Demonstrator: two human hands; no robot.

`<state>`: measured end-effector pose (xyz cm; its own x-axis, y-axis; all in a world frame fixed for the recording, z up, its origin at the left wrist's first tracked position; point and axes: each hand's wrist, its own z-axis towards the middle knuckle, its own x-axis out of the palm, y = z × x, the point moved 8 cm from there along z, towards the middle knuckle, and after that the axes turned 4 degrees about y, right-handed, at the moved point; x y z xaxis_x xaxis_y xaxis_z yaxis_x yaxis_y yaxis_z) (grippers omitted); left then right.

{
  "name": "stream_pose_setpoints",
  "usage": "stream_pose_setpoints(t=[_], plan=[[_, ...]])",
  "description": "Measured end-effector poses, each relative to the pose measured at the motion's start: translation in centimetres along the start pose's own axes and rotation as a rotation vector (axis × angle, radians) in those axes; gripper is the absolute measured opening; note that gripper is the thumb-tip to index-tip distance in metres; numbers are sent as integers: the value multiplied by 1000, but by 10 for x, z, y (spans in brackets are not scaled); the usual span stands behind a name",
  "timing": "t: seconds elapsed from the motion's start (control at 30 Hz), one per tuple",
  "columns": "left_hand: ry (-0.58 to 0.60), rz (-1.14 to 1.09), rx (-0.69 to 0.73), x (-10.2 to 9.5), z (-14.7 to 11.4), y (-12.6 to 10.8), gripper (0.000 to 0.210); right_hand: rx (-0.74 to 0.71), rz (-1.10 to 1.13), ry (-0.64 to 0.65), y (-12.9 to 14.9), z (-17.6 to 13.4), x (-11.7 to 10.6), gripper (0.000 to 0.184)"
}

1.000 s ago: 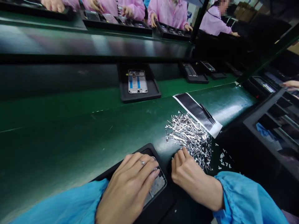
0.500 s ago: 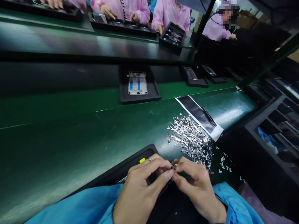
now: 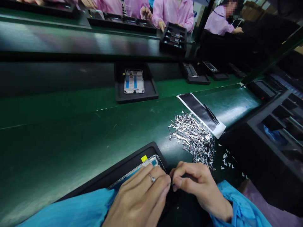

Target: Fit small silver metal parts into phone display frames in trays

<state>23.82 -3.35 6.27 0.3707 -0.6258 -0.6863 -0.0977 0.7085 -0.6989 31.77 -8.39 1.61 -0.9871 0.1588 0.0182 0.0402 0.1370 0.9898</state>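
Observation:
My left hand (image 3: 144, 192), with a ring on it, reaches over the phone frame (image 3: 155, 160). Its fingers are curled together, and whatever lies between their tips is hidden. Just to the right, the thumb and forefinger of my right hand (image 3: 197, 183) are closed in a pinch close to the left fingertips. Between the two hands a tiny dark bit of a small flex cable (image 3: 172, 184) shows, mostly covered. The silver-rimmed phone frame lies in a black tray (image 3: 94, 184), partly under my left hand. A yellow tab (image 3: 144, 158) sticks out at its upper edge.
A pile of small flex cables (image 3: 193, 135) lies beyond my right hand, with white scraps (image 3: 226, 160) beside it. Tweezers (image 3: 211, 114) rest on a black-and-white sheet (image 3: 197, 110). Another phone frame (image 3: 134, 81) sits in a tray farther back. Co-workers in pink (image 3: 171, 14) sit opposite.
My left hand has turned palm-down and shifted down-left, uncovering more of the phone frame. My right hand has moved slightly down. Opposite, a co-worker's black tray has tilted a little.

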Motion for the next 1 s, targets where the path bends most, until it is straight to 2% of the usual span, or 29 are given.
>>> stream_pose_setpoints(t=[0.1,0.17,0.2,0.33,0.43,0.53,0.63,0.7,0.83,0.93,1.0], plan=[[107,-225,-105,6,0,7,20,54,152,37,-11,-2,5,13],[164,-325,-210,6,-2,18,16,62,112,-7,-15,-7,-1,15],[151,-336,-253,1,-3,24,16,50,31,-62,-15,-12,-9,17],[-77,-215,-323,-38,-14,51,19,18,-554,-447,-12,-55,-68,18],[-118,-86,-387,-53,-26,69,22,57,-1078,-709,-11,-95,-109,21],[-75,13,-426,-47,-32,79,25,81,-1508,-691,-15,-108,-121,29],[-63,136,-389,-32,-31,76,27,-16,-1655,-586,-12,-97,-101,23],[-69,216,-338,-22,-27,71,27,-159,-1587,-495,-4,-81,-73,17],[-81,283,-264,-11,-20,66,29,-406,-1357,-152,6,-37,1,32],[-70,299,-234,-8,-15,66,30,-509,-1401,57,8,-14,44,37],[-62,302,-214,-7,-12,65,29,-552,-1446,137,7,-7,59,38]])
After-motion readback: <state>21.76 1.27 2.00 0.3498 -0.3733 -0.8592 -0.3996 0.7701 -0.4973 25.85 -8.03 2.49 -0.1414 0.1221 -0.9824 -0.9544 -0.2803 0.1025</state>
